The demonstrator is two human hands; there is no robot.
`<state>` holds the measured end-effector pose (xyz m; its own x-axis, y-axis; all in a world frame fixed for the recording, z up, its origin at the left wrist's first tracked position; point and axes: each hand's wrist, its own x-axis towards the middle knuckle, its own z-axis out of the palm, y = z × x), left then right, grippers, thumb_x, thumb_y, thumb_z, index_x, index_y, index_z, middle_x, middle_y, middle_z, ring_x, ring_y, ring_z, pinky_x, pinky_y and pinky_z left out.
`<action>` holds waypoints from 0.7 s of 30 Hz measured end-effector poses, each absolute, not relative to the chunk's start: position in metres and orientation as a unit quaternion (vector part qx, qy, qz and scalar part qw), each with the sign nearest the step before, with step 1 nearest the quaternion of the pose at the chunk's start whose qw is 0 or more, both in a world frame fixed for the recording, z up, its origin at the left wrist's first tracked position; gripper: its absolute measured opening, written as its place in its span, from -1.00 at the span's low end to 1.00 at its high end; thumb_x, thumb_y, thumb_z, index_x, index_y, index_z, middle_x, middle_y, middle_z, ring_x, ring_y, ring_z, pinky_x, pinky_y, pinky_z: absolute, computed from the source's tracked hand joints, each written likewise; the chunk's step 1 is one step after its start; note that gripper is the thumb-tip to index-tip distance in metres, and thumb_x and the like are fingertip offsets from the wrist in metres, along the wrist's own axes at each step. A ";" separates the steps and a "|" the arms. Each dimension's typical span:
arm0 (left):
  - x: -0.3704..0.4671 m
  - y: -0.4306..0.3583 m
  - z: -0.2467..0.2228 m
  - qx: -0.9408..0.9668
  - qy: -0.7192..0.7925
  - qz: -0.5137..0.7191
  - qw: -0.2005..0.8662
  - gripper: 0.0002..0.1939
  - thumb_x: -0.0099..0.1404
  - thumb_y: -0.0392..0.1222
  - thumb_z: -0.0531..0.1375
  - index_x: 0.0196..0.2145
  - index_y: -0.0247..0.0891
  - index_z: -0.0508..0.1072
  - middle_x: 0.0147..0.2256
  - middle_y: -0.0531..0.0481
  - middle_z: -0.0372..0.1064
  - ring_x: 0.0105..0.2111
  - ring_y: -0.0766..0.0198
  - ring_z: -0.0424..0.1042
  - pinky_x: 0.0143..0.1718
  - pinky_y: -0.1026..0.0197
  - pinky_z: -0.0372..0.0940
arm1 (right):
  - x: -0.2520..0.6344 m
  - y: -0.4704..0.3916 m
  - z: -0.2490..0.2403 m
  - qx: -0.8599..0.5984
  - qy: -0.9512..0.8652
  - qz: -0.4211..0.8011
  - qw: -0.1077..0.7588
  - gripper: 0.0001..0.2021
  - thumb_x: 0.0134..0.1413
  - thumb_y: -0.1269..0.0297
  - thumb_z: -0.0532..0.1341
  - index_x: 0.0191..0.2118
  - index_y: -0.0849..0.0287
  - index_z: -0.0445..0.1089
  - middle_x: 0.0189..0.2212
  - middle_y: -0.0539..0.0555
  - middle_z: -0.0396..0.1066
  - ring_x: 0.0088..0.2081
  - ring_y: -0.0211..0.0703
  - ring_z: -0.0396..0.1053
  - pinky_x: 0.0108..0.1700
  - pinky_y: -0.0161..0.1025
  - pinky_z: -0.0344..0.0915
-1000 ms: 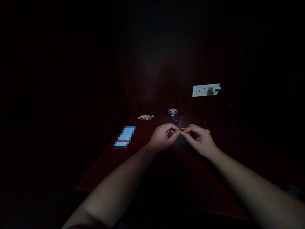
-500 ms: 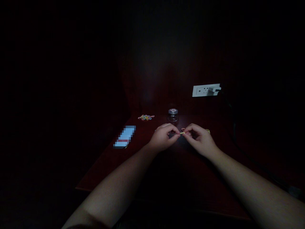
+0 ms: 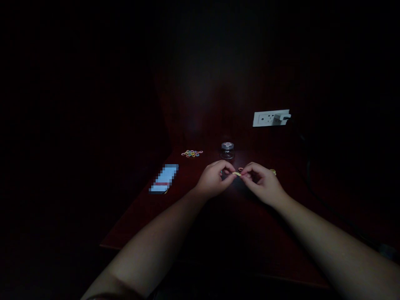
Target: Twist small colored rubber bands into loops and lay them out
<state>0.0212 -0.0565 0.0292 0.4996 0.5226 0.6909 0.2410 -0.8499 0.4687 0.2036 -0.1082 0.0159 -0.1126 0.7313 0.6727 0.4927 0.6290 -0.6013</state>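
A small yellow band (image 3: 237, 173) is stretched between my two hands above the dark red table (image 3: 137, 216). My left hand (image 3: 214, 179) pinches its left end between thumb and index finger. On the other side my right hand (image 3: 264, 183) pinches the right end in the same way. A pink band (image 3: 240, 169) shows just behind the fingertips, and another yellow band (image 3: 273, 171) lies behind my right hand. Something small is partly hidden behind the left fingers.
Behind the hands stands a small clear jar (image 3: 227, 151) with a lid. Several coloured bands (image 3: 191, 153) lie at the back left. A lit phone (image 3: 164, 179) rests at the left. On the wall is a socket (image 3: 270, 118) with a plug and a dark cable running down the right.
The yellow band between the fingertips shows a little longer and is slightly bowed. Both hands have barely moved.
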 end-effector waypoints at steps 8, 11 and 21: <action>0.021 -0.058 0.029 0.854 0.227 0.437 0.165 -0.86 0.17 -0.23 0.22 -0.28 -0.26 0.43 -0.32 -0.01 0.46 -0.35 0.35 0.40 -0.34 0.30 0.29 | 0.204 -0.109 0.018 -0.436 -0.736 0.096 0.509 -0.91 0.12 0.32 0.17 -0.36 0.18 0.39 -0.41 0.08 0.38 -0.34 -0.15 0.34 -0.32 -0.24 0.28; 0.021 -0.059 0.029 0.857 0.217 0.438 0.164 -0.88 0.18 -0.23 0.23 -0.29 -0.27 0.44 -0.33 0.00 0.46 -0.37 0.35 0.40 -0.35 0.31 0.29 | 0.204 -0.107 0.016 -0.438 -0.732 0.099 0.513 -0.90 0.12 0.31 0.17 -0.37 0.17 0.39 -0.40 0.08 0.40 -0.34 -0.14 0.36 -0.30 -0.23 0.29; 0.021 -0.060 0.031 0.860 0.205 0.439 0.162 -0.90 0.20 -0.24 0.21 -0.30 -0.27 0.44 -0.33 0.00 0.45 -0.35 0.35 0.39 -0.34 0.31 0.29 | 0.206 -0.103 0.011 -0.451 -0.726 0.129 0.502 -0.88 0.12 0.27 0.18 -0.31 0.18 0.41 -0.42 0.06 0.36 -0.39 -0.19 0.32 -0.36 -0.26 0.27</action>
